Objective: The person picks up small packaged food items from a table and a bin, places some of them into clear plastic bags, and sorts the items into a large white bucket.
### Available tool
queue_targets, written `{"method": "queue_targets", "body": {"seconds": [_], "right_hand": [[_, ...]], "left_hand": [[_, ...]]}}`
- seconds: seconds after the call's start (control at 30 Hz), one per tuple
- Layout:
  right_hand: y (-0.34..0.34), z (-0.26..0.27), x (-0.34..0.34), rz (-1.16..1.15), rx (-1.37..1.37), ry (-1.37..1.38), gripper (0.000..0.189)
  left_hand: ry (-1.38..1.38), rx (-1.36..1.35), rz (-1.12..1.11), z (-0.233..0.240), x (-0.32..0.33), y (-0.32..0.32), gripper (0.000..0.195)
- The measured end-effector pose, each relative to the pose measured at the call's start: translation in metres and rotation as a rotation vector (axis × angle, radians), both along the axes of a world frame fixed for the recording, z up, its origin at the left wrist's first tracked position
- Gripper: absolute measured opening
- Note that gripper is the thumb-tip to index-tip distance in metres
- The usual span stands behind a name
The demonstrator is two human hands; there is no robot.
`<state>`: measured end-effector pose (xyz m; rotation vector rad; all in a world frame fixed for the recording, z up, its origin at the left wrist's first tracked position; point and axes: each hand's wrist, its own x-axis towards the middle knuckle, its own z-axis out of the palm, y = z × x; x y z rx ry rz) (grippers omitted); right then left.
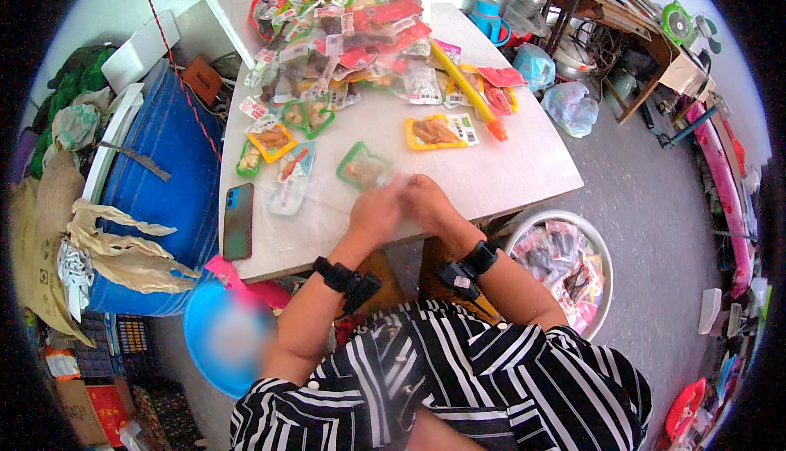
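Note:
My left hand (376,208) and my right hand (428,203) meet above the near part of the white table (344,242), fingers curled in. A pale blur lies at their fingertips; whether it is plastic film pinched there, I cannot tell. Just beyond my left hand is a green-edged clear food packet (363,166); its near end reaches the fingers. Further off lies a yellow-edged food packet (437,132). To the left are another yellow-edged packet (271,138), a packet with a blue-grey edge (297,161) and a clear packet (287,198).
A heap of snack packets (344,40) spills from a white foam box (228,15). A yellow stick with an orange tip (463,86) lies beside it. A smartphone (237,221) rests at the left edge. A metal basin (605,261) of packets and a blue basin (199,328) flank me below.

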<state>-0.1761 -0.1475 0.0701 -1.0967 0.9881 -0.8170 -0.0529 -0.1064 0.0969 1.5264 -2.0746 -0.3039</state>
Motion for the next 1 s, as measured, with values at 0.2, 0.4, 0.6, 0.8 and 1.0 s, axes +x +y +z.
{"method": "queue_targets", "body": {"seconds": [0.2,0.4,0.6,0.8,1.0], "right_hand": [[-0.004,-0.017,-0.025,-0.028,-0.314,0.007,0.021],[-0.008,-0.036,-0.044,-0.308,-0.335,0.265,0.023],[-0.001,-0.037,-0.027,-0.277,-0.585,0.304,0.015],[0.006,-0.033,-0.031,-0.289,-0.625,0.367,0.009],[0.008,-0.028,-0.029,-0.29,-0.688,0.374,0.009]], "left_hand": [[0.16,0.32,0.086,0.039,0.017,-0.013,0.028],[0.126,0.088,0.319,0.008,0.071,-0.107,0.034],[-0.053,0.025,0.581,-0.007,0.117,-0.15,0.049],[-0.183,0.062,0.671,-0.016,0.11,-0.172,0.057],[-0.277,-0.017,0.616,-0.025,0.123,-0.181,0.031]]}}
